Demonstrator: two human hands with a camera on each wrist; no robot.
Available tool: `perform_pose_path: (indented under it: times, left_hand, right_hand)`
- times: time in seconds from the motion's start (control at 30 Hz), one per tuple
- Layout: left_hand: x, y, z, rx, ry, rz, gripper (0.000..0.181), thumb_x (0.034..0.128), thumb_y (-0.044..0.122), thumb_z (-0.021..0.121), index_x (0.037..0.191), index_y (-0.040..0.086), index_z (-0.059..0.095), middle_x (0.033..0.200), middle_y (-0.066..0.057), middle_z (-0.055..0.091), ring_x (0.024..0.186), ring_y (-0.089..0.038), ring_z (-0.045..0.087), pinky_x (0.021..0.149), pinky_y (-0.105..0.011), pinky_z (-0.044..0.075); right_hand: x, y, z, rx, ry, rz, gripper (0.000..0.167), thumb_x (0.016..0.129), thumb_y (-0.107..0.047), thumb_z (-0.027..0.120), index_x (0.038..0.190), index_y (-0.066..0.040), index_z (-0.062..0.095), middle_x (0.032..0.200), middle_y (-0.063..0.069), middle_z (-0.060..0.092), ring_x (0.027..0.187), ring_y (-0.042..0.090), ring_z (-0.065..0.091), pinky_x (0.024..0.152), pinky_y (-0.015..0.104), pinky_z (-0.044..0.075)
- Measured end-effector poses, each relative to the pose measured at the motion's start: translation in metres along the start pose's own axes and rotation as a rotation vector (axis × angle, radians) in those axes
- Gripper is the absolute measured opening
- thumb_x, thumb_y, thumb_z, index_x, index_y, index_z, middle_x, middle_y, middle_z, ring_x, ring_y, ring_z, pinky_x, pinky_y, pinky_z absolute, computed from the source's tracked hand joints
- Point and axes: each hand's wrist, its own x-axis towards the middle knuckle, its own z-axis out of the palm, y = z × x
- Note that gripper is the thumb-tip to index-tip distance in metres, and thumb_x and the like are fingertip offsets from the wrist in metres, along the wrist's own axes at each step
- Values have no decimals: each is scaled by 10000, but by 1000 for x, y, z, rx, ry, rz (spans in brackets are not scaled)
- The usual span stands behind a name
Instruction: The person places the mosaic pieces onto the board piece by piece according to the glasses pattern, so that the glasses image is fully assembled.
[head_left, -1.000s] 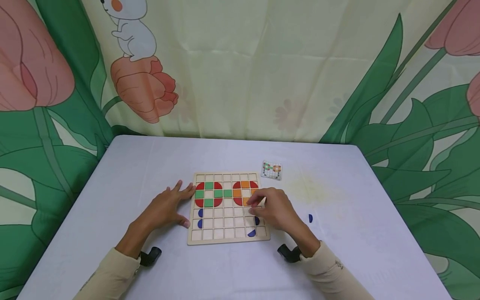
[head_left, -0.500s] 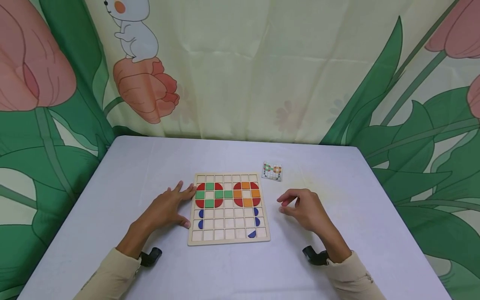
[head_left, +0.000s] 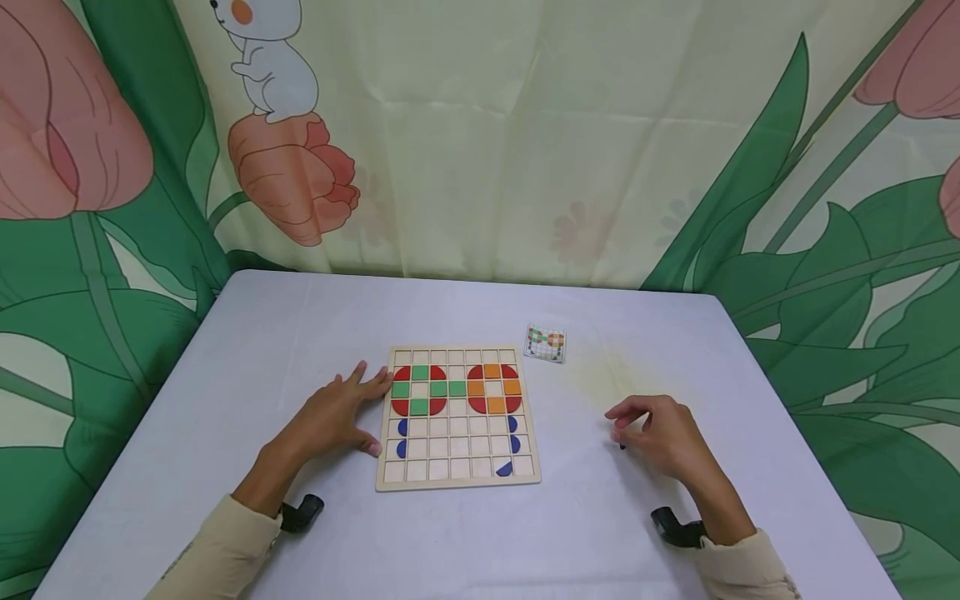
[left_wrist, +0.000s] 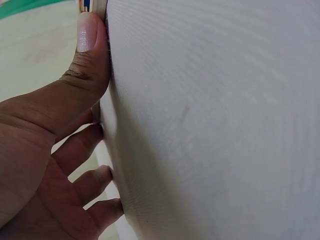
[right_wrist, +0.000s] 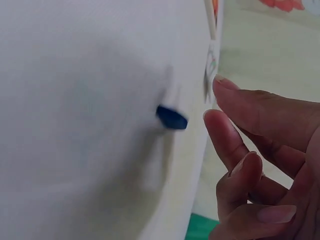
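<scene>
A square wooden grid board (head_left: 458, 448) lies on the table, with red, green, orange and blue flat pieces set in its cells. My left hand (head_left: 330, 421) rests at the board's left edge, fingers spread and thumb (left_wrist: 90, 45) touching its side. Off to the right of the board, my right hand (head_left: 660, 437) hovers over a loose blue half-round piece (right_wrist: 171, 118). Its thumb and forefinger are apart from the piece, with nothing between them. In the head view the fingers mostly cover that piece.
A small pattern card (head_left: 545, 343) lies beyond the board's upper right corner. The white-covered table (head_left: 300, 325) ends at a flowered curtain (head_left: 480, 167) behind. A black wrist camera (head_left: 302, 513) sits on the left wrist, another (head_left: 677, 528) on the right.
My right hand has left a blue half-round piece in the board's right side and moved right to the loose blue piece. The left hand has stayed at the board's edge.
</scene>
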Motion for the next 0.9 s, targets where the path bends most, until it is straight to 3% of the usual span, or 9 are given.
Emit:
perform_pose_path:
  times: [0.33, 0.6, 0.9]
  left_hand:
    - [0, -1, -1, 0, 3, 8, 1157, 642, 327, 1019, 1623, 154, 431, 1686, -338, 294, 1398, -773, 335, 1080, -810, 406]
    - [-1, 0, 0, 1, 2, 2, 1158, 631, 335, 1021, 1618, 152, 445, 1676, -350, 310, 1388, -775, 347, 1082, -795, 420]
    - [1, -2, 0, -2, 3, 9, 1185, 615, 321, 1026, 1626, 156, 432, 1687, -341, 296, 1399, -766, 343, 1101, -794, 403]
  right_hand:
    - [-1, 25, 0, -20, -26, 7, 185, 851, -114, 887, 1019, -168, 830, 856, -31, 737, 761, 176, 544, 625, 291, 401]
    - [1, 20, 4, -66, -24, 3, 126, 866, -184, 886, 964, -178, 807, 814, -35, 684, 785, 169, 558, 663, 326, 388]
    - [4, 15, 8, -110, -28, 12, 178, 854, -221, 903, 926, -184, 744, 844, -23, 680, 817, 183, 570, 682, 328, 385]
